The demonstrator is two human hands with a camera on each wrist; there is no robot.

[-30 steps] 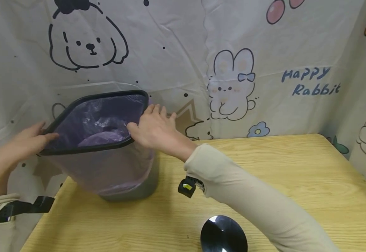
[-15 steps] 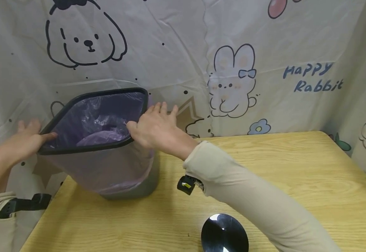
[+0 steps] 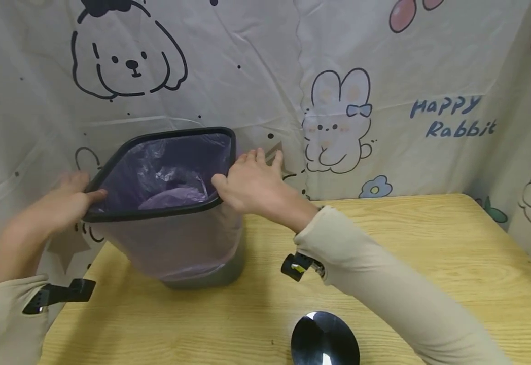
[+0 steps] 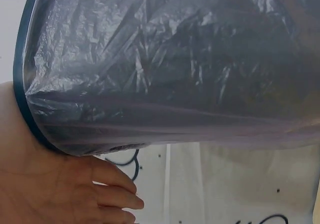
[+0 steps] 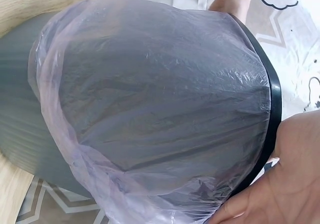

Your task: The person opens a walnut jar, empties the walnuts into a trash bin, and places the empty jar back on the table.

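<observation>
A grey trash can [image 3: 221,276] stands at the table's left, lined with a thin, translucent purple trash bag [image 3: 178,243]. The bag is folded down over the outside and held by a black rim ring [image 3: 155,215]. My left hand [image 3: 57,203] grips the left end of the rim, thumb over the edge and fingers outside. My right hand [image 3: 260,185] holds the right side of the rim, its thumb on the inner edge and its fingers spread outside. In the right wrist view the bag's gathered hem [image 5: 55,109] circles the can's wall.
A round, shiny black object [image 3: 324,339] lies at the front middle of the wooden table [image 3: 397,253]. A white cloth [image 3: 256,91] printed with cartoon animals hangs behind and along both sides. The can's rim is close to the cloth.
Over the last half second the trash can has shifted right, with both hands moving along on its rim. The black object has stayed in place.
</observation>
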